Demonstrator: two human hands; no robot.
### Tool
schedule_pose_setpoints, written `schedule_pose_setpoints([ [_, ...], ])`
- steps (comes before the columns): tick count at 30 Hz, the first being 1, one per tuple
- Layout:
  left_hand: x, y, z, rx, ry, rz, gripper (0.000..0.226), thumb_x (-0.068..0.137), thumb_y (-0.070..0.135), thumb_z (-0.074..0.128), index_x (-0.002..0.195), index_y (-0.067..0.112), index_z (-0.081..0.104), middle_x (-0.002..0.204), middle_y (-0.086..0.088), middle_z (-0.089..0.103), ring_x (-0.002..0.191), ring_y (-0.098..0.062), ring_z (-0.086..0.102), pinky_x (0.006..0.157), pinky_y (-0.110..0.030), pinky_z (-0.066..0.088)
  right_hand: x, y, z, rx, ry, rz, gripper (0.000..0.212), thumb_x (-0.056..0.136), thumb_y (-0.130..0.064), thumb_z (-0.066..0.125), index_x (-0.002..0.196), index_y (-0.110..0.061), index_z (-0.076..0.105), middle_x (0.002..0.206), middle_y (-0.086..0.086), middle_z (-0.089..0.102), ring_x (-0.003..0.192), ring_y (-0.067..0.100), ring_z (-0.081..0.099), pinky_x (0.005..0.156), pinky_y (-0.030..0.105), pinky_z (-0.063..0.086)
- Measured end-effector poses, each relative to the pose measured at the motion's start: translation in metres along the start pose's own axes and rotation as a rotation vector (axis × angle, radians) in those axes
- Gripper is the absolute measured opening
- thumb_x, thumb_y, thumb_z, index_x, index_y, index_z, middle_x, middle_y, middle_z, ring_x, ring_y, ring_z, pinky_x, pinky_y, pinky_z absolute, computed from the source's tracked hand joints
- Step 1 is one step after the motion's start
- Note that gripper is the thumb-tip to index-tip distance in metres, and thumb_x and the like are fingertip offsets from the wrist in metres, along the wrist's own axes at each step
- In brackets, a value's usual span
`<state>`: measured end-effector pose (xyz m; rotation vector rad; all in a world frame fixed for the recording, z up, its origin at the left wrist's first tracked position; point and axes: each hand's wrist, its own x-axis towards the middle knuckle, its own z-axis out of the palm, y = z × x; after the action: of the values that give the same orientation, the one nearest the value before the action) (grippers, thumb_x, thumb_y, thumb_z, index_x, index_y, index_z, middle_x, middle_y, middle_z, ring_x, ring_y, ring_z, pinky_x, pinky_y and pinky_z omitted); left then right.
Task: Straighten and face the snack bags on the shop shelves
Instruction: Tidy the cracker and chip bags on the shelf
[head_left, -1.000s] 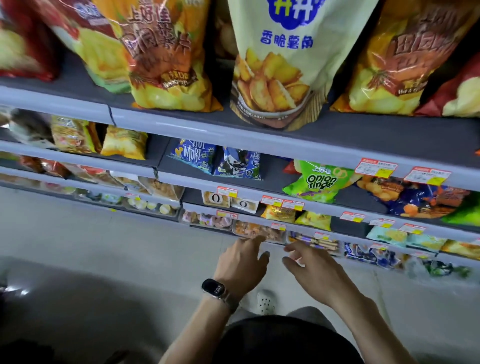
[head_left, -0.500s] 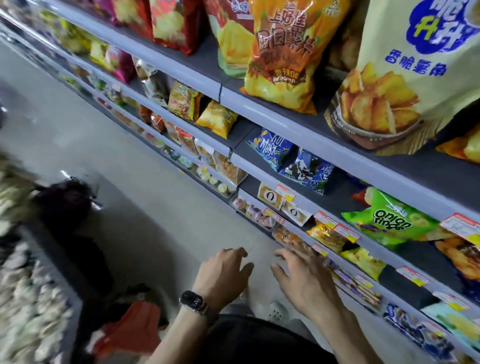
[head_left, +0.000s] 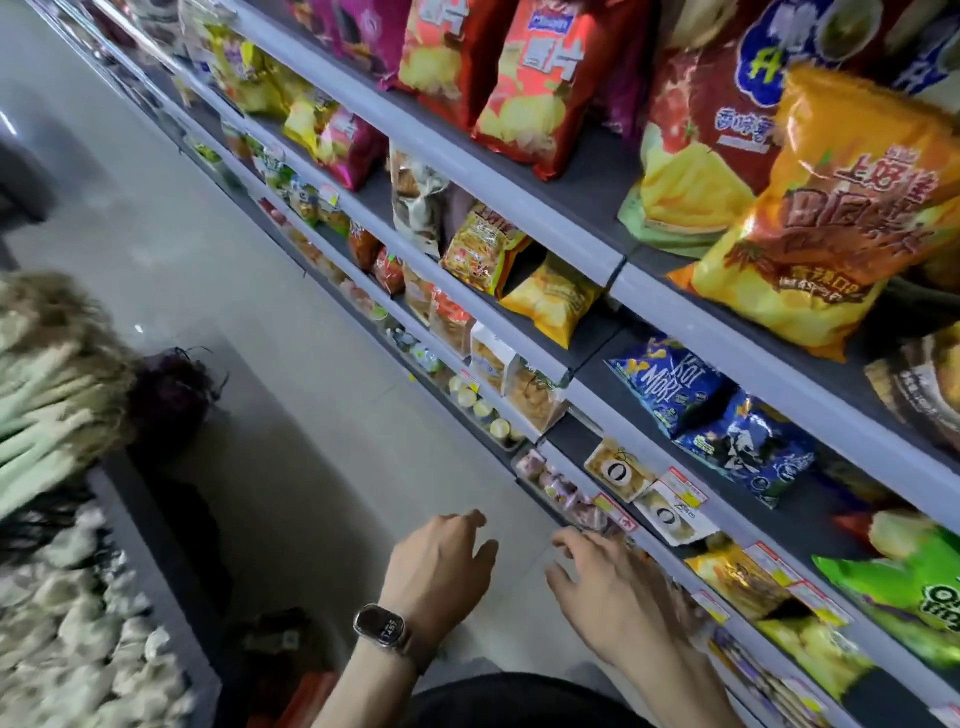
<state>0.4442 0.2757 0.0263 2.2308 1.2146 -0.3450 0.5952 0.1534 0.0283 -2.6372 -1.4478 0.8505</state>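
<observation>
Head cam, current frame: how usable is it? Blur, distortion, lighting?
Head view: motion blur smears the green stalks at the left edge and the right hand; the left hand and its watch read sharper. Head view: the wide-angle lens tilts and fans the shelf rails. Head view: dim, flat light, yet the Koi Mori bag print is legible.

Dim, cool indoor light; source not visible. Wristwatch (head_left: 381, 626) fairly sharp, with a faint sheen on its face. Left of the watch, green stalks (head_left: 57, 395) are smeared by motion blur. Right of it, the right hand (head_left: 608, 587) is soft-edged. Above it, the shelves (head_left: 519, 192) lean and bow, wide-angle, with deep shadow behind the bags (head_left: 550, 301).
</observation>
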Motion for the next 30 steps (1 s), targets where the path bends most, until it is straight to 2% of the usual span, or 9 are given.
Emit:
schedule_pose_setpoints([
  [6,0.025,-0.075,-0.048,-0.018,0.006,-0.017,0.045,0.107,0.049,0.043,0.148,0.032,0.052,0.137,0.007,0.067,0.126,-0.021,0.063,0.1,-0.034,0.052,0.07,-0.093,-0.005,-0.042,0.024,-0.017,0.04,0.103,-0.055,0.042,0.137,-0.038,0.053,0.136,-0.012,0.062,0.12,0.018,0.06,0.093,0.035,0.048],
  [11,0.047,-0.108,-0.066,-0.041,-0.032,-0.046,0.045,0.106,0.05,0.044,0.147,0.033,0.052,0.138,0.008,0.066,0.126,-0.022,0.063,0.101,-0.034,0.051,0.114,-0.133,-0.012,-0.03,0.039,-0.032,0.039,0.102,-0.054,0.043,0.135,-0.037,0.055,0.134,-0.012,0.064,0.118,0.017,0.062,0.092,0.034,0.05],
  [16,0.088,-0.119,-0.085,-0.042,-0.055,-0.07,0.045,0.104,0.053,0.045,0.145,0.036,0.053,0.137,0.008,0.068,0.125,-0.023,0.064,0.101,-0.036,0.053,0.16,-0.143,-0.025,-0.005,0.04,-0.017,0.037,0.104,-0.052,0.043,0.136,-0.037,0.055,0.138,-0.012,0.06,0.123,0.017,0.058,0.092,0.031,0.045],
  [19,0.121,-0.115,-0.103,0.0,-0.049,-0.055,0.043,0.105,0.051,0.046,0.145,0.035,0.053,0.139,0.009,0.066,0.128,-0.02,0.062,0.101,-0.034,0.05,0.191,-0.143,-0.034,0.033,0.063,-0.039,0.038,0.104,-0.051,0.045,0.137,-0.033,0.055,0.134,-0.007,0.063,0.124,0.02,0.058,0.1,0.037,0.046],
  [25,0.191,-0.093,-0.138,0.023,-0.04,-0.084,0.041,0.106,0.048,0.049,0.144,0.035,0.056,0.137,0.006,0.068,0.125,-0.023,0.064,0.101,-0.036,0.052,0.243,-0.137,-0.06,0.057,0.105,-0.08,0.04,0.102,-0.052,0.048,0.134,-0.03,0.059,0.125,-0.004,0.071,0.111,0.025,0.068,0.088,0.04,0.056],
  [30,0.25,-0.069,-0.157,0.017,0.001,-0.05,0.041,0.106,0.044,0.05,0.143,0.032,0.057,0.133,-0.001,0.069,0.121,-0.029,0.066,0.096,-0.04,0.054,0.269,-0.123,-0.067,0.133,0.104,-0.069,0.041,0.099,-0.051,0.053,0.132,-0.028,0.062,0.121,0.0,0.071,0.109,0.028,0.067,0.086,0.04,0.055],
])
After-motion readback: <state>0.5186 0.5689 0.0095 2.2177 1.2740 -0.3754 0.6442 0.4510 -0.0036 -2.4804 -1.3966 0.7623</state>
